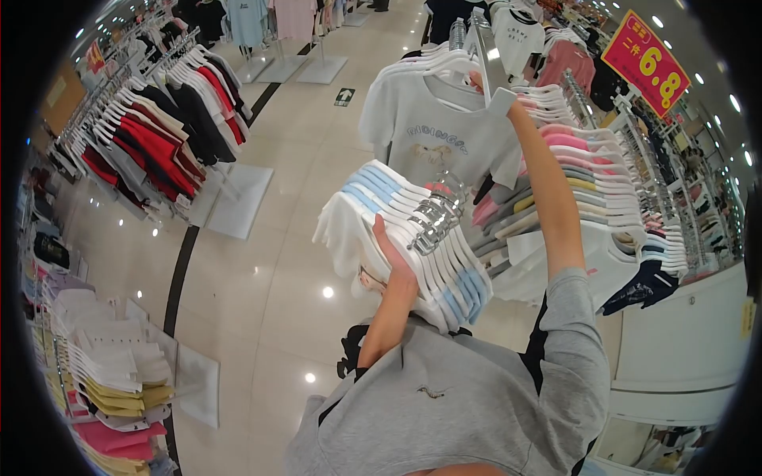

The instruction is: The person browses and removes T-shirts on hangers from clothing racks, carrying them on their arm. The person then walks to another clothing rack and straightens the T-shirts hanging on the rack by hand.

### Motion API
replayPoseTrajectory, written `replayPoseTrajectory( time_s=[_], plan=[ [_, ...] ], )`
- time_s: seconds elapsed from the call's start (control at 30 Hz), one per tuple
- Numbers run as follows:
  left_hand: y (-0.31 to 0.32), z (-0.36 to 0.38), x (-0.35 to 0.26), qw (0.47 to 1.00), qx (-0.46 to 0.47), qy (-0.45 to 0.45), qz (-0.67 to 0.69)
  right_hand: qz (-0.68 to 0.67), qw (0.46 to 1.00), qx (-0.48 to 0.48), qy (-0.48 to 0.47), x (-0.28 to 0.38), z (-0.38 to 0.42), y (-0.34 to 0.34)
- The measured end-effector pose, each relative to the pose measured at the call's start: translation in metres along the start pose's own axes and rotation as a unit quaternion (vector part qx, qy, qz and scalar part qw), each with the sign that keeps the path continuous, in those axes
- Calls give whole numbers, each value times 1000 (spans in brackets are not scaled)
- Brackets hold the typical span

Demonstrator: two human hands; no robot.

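Observation:
A thick bunch of white and light-blue T-shirts on hangers (367, 190) is held in front of my body, its metal hooks (436, 222) clustered on the right side. My left hand (389, 247) is closed on this bunch, thumb up along the near side and fingers hidden beneath. At the end of the rack hangs a pale grey T-shirt (421, 127) with lettering and an animal print. Raised beside its neckline, my right hand (478, 81) has its fingers curled at the white hanger, partly hidden behind the metal rack bar (490, 55).
More hangered clothes (575, 182) line the right-hand rack under a red price sign (647, 62). Another clothes rack (167, 119) stands across the tiled aisle (294, 206) on a white base (242, 202). Folded and hung garments (111, 349) are at lower left. A white cabinet (675, 341) is at right.

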State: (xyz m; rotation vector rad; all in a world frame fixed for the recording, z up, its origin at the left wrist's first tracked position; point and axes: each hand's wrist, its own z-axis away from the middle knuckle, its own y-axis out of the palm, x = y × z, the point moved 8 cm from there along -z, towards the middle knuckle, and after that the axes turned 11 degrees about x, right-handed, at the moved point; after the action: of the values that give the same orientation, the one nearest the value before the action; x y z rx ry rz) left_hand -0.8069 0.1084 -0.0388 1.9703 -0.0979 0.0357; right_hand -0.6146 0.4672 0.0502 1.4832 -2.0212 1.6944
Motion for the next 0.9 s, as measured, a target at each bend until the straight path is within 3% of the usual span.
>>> replayPoseTrajectory(
  time_s=[0.03, 0.07, 0.13, 0.2, 0.23, 0.27, 0.33, 0.43, 0.53, 0.6, 0.67, 0.8, 0.9],
  plan=[
    [1, 0, 0, 1000, 0, 1, 12, 29, 997, -12, -66, 19, 8, 3],
    [1, 0, 1, 1000, -1, 1, 24, 29, 997, -12, -65, 27, 19, 8],
    [-3, -1, 0, 999, 9, -3, 30, 231, 934, -244, -119, 86, 69, -6],
    [-3, -7, 1, 999, 24, -1, 38, 8, 980, -200, -14, 107, 117, 18],
    [-4, -7, 1, 999, 22, -2, 50, -79, 983, -131, 104, 125, 143, 41],
    [-4, -7, 2, 998, 20, -4, 61, -148, 988, -18, 37, 129, 163, 71],
    [-7, -7, -1, 999, 16, -4, 42, -241, 936, 169, 193, 177, 219, 110],
    [-8, -12, 1, 1000, 12, -5, 13, -357, 914, 137, 135, 143, 264, 150],
    [-12, -11, 4, 1000, 9, -15, -1, -333, 922, 127, 152, 187, 269, 131],
    [-17, -10, 4, 1000, 8, -23, -6, -322, 934, 96, 119, 177, 266, 136],
    [-7, -8, 10, 990, 102, -61, 76, -310, 944, 65, 87, 168, 264, 132],
    [-11, -10, 11, 991, 35, -50, 115, -249, 946, -99, 184, 150, 241, 57],
    [-12, -7, 9, 994, 24, -46, 98, -140, 974, -130, 126, 146, 193, -4]
  ],
)
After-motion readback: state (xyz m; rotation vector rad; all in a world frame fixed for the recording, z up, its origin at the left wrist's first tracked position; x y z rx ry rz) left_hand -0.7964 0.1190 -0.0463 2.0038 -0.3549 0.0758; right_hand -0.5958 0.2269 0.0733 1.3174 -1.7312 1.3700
